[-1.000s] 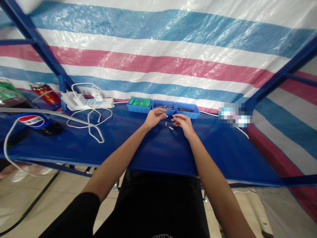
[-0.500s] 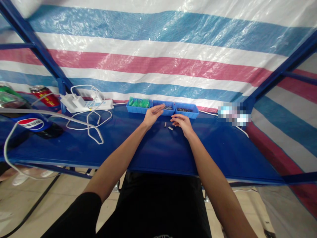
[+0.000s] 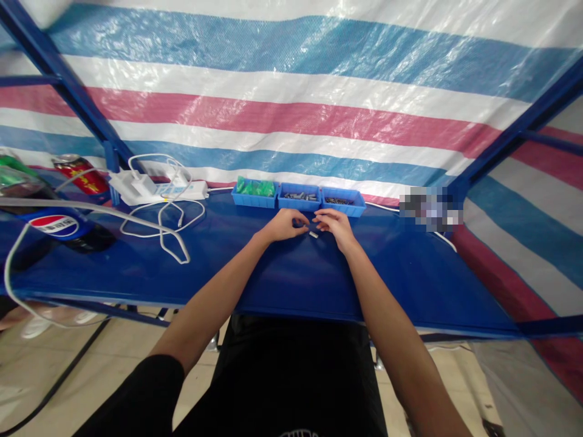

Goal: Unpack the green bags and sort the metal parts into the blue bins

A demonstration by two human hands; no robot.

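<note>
My left hand (image 3: pixel 288 226) is low over the blue table, its thumb and forefinger curled toward each other around the spot where a small piece stood. Whatever lies between those fingertips is hidden. Facing it, my right hand (image 3: pixel 336 227) has its fingertips drawn together in a pinch; anything in them is too small to make out. Between the hands a small silvery cylinder (image 3: pixel 314 234) lies on the tabletop. Just behind are three blue bins: one with green bags (image 3: pixel 255 187), one with grey metal pieces (image 3: pixel 300 196), one with dark small parts (image 3: pixel 339 201).
To the left, a white power strip (image 3: pixel 184 192) with plugs and looping white cables (image 3: pixel 159 227) lies on the table (image 3: pixel 300 279). Farther left are a cola bottle (image 3: pixel 68 226) and a red can (image 3: pixel 81 174). A blurred-out object (image 3: pixel 430 209) sits at the right. Striped sheeting hangs behind.
My left hand has come down from in front of the middle bin to the table, uncovering that bin. One of two small cylinders is now out of sight at its fingers. My right hand barely moved.
</note>
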